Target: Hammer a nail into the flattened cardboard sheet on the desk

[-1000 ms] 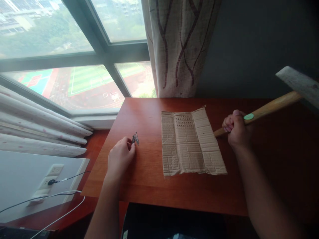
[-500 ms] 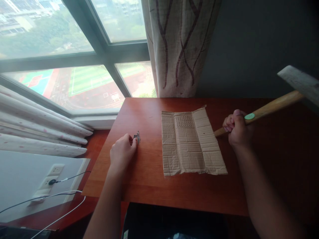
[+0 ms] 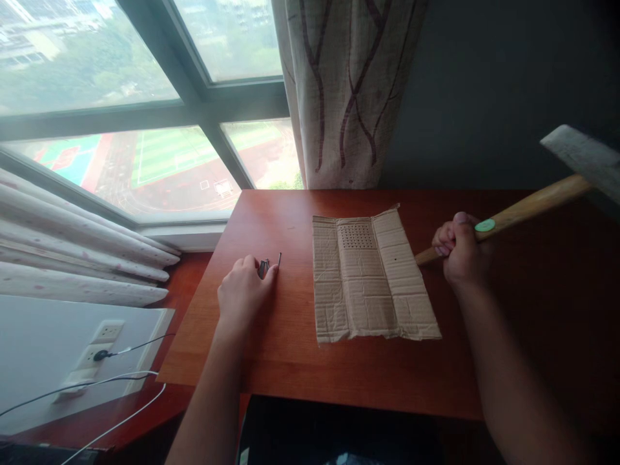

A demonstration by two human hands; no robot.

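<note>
Overhead, hammer (image 3: 542,194) in right fist (image 3: 460,248)

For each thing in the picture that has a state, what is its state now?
Left hand: closed on nails, one sticking out.
Right hand: gripping hammer, raised off the table.
Cardboard: unfolded flat, creased, with small holes.
Curtain: drawn aside.
Socket: plug inserted.

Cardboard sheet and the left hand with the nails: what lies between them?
Only bare tabletop lies between the left hand, pinching nails, and the cardboard sheet, per the head view.
</note>
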